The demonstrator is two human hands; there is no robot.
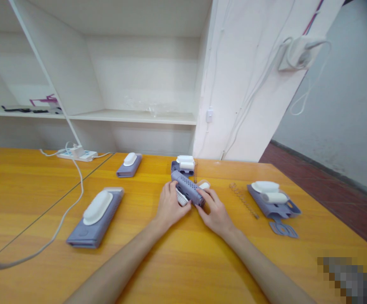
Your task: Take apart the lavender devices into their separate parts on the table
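Note:
At the middle of the table, a purple plastic housing (pixel 188 188) with rows of small holes is tilted between my hands. My left hand (pixel 170 206) curls around its left side, where a white bristled brush piece (pixel 181 197) shows under the housing. Fingers of my right hand (pixel 217 212) close on the housing's right end. Just behind it lies a purple case part (pixel 175 166) with white pieces (pixel 186 162) on it and a thin spring (pixel 195 172) beside it. A white rounded piece (pixel 204 185) peeks out past my right fingers.
On the left lie a large purple case (pixel 107 219) and a smaller-looking one (pixel 135 166), each topped with a white oval part. To the right are a long spring (pixel 243 200), an opened case (pixel 265 204) and a flat purple piece (pixel 283 229). A white cable (pixel 76 202) crosses the left side.

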